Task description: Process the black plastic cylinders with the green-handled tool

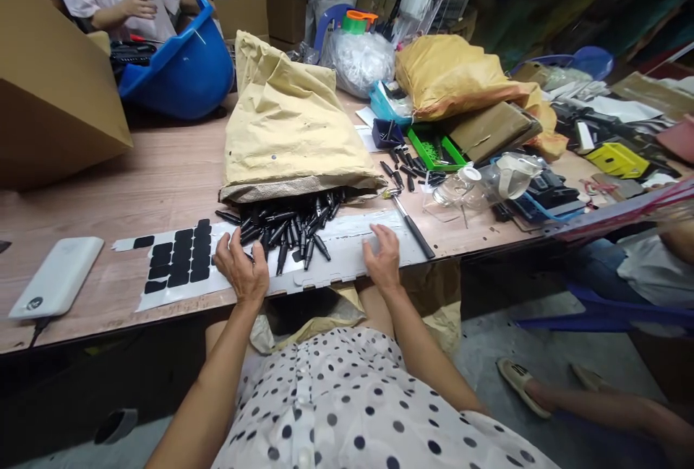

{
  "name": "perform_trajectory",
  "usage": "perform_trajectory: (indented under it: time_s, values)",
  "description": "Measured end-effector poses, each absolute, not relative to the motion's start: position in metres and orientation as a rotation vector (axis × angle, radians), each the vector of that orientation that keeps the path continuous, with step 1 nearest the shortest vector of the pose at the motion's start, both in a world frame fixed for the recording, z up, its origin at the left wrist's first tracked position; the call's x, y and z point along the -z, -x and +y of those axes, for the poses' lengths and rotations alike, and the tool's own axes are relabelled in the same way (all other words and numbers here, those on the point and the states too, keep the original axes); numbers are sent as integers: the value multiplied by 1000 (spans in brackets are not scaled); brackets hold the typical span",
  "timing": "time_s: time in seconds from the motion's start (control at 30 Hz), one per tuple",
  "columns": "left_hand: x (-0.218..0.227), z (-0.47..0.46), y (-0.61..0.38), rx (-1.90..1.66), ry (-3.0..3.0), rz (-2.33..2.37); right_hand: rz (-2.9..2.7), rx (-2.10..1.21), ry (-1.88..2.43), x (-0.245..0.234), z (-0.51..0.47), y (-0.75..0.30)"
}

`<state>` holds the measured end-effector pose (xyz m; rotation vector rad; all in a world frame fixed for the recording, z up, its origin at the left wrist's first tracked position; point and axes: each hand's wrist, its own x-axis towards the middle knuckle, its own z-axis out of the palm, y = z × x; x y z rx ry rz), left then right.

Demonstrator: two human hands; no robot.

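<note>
My left hand (242, 267) is at the table's front edge with its fingers loosely bent and apart, and I make out nothing in it. It lies between a sheet of black rounded stickers (183, 256) and a heap of black pen-like plastic pieces (293, 227). The heap spills from under the mouth of a cream paper sack (298, 122). My right hand (382, 256) curls open over a flat white cardboard strip (341, 256), its fingers apart and holding nothing I can see. Just right of it lies a small hammer (415, 227) with a black handle.
A white power bank (57, 277) lies at the left, below a cardboard box (51, 86) and a blue basin (181, 71). To the right are a green tray (437, 149), a clear plastic jar (458, 187) and a yellow sack (455, 75). Other people sit or stand nearby.
</note>
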<state>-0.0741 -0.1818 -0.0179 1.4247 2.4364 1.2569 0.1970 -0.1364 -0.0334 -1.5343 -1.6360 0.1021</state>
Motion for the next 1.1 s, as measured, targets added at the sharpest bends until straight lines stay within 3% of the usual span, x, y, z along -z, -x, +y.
perform_trajectory:
  time_s: [0.23, 0.63, 0.77, 0.9, 1.0, 1.1]
  values:
    - [23, -210, 60, -1024, -1702, 2379, -1381, 118, 1998, 16, -123, -279]
    - [24, -212, 75, -980, -1850, 2309, -1473, -276, 2365, -6, -101, -285]
    - [19, -216, 78, -867, -1995, 2132, -1221, -374, 2184, -13, -128, -283]
    - [15, -203, 74, -747, -2078, 2015, -1032, -646, 1590, -21, -172, -263]
    - [17, -194, 74, -745, -2090, 1978, -1030, -915, 1240, -28, -207, -236]
    - [23, -191, 77, -805, -2072, 1963, -1226, -1174, 1193, -28, -232, -206]
